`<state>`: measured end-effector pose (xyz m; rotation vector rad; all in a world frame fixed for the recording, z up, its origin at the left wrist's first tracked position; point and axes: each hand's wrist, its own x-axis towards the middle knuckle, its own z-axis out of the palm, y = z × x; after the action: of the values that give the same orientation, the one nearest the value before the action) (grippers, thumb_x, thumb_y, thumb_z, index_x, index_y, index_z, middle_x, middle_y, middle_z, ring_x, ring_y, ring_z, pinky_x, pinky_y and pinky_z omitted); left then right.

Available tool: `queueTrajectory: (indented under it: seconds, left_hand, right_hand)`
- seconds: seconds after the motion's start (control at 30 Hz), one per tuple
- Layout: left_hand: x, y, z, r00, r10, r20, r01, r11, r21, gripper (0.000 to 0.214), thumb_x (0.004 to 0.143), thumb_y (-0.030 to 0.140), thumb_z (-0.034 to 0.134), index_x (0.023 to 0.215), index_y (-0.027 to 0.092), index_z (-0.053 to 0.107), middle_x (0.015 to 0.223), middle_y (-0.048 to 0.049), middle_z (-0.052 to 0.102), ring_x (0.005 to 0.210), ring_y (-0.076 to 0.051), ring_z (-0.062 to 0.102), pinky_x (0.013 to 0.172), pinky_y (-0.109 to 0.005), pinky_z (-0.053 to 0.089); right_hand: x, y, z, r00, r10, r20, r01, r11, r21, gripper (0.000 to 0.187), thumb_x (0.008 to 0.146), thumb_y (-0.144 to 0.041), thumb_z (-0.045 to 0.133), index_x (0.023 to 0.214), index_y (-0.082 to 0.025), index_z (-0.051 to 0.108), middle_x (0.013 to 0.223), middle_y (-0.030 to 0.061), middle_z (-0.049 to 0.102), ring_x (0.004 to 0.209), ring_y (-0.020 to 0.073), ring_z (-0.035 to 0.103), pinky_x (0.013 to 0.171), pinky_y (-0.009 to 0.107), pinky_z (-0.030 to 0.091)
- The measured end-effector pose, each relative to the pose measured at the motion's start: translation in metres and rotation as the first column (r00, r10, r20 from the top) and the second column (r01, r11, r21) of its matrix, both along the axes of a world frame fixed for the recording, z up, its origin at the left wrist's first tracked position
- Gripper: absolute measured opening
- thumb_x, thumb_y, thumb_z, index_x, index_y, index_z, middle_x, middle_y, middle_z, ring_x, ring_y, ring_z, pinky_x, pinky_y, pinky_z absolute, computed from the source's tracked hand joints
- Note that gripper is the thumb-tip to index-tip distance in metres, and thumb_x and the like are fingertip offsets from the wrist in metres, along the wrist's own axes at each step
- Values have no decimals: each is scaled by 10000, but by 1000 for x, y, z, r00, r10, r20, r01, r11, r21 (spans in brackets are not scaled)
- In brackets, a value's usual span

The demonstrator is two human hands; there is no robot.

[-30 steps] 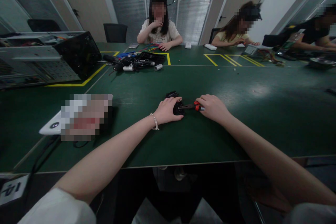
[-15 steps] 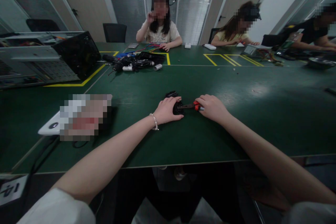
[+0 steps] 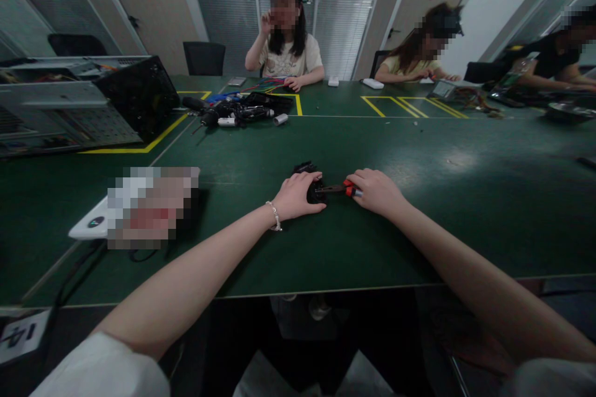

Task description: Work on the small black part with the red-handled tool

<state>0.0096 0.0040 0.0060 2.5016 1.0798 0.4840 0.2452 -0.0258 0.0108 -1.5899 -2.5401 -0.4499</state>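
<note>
A small black part (image 3: 317, 197) lies on the green table (image 3: 419, 242), in front of the person and near the middle of the view. The left hand (image 3: 300, 193) curves around it, fingers along the far side and thumb along the near side, holding it from the left; much of the part is hidden beneath this hand. Pliers (image 3: 334, 188) with red grips reach in from the right, their dark tips at the part; whether they grip anything is too small to tell. The right hand (image 3: 376, 189) is closed around the handles. A pale bracelet (image 3: 275, 217) circles the left wrist.

To the left, apart from the hands, sits a white device (image 3: 88, 223), partly pixelated, with a black cord (image 3: 77, 270) running toward the near edge. Beyond it stands an open computer case (image 3: 65, 108) beside yellow tape (image 3: 149, 147). Farther off, a drill (image 3: 212, 118) lies among dark gear, a short pale cylinder (image 3: 280, 119) just beside the pile. A co-worker (image 3: 288, 53) sits opposite, one hand raised near the face, the other resting by coloured wires (image 3: 267, 84).
</note>
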Motion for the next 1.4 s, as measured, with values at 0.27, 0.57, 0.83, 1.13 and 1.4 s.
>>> queueTrajectory:
  seconds: [0.27,0.57,0.83,1.13,1.4]
  left_hand:
    - [0,2,-3,1000,-1,-1,1,1000,7,708,708,489,635,1324,236,394,1317,-76,490,1222,-293,440,1007,-460,365]
    - [0,0,1,1000,1,-10,-1,1000,3,707,712,483,636,1324,222,397,1310,-85,498,1217,-295,441,1009,-462,363]
    - [0,-1,1,1000,8,-13,-8,1000,-4,715,706,481,644,1325,226,392,1319,-85,492,1229,-302,435,1010,-467,362]
    - [0,-1,3,1000,1,-14,-1,1000,-16,712,712,481,643,1324,211,397,1314,-89,495,1221,-297,440,1012,-465,363]
    - [0,0,3,1000,-2,-20,2,1000,-24,702,716,496,635,1319,224,398,1301,-86,501,1209,-302,447,1000,-473,369]
  right_hand:
    - [0,0,1,1000,27,6,-27,999,27,282,754,-185,526,1011,-128,629,934,124,637,822,233,537,693,334,368]
    - [1,0,-2,1000,0,-26,0,1000,-6,283,758,-191,522,1011,-127,633,930,111,643,820,223,544,697,325,372]
    - [1,1,-2,1000,21,-19,-21,999,29,278,754,-179,516,1007,-148,628,927,104,638,814,219,533,688,325,360]
    - [0,0,0,1000,15,-14,-15,1000,12,293,749,-177,528,1021,-127,627,944,116,638,834,230,540,704,329,373]
    - [0,-1,2,1000,13,-15,-13,1000,3,290,758,-183,520,1019,-126,632,941,122,640,828,228,549,708,331,389]
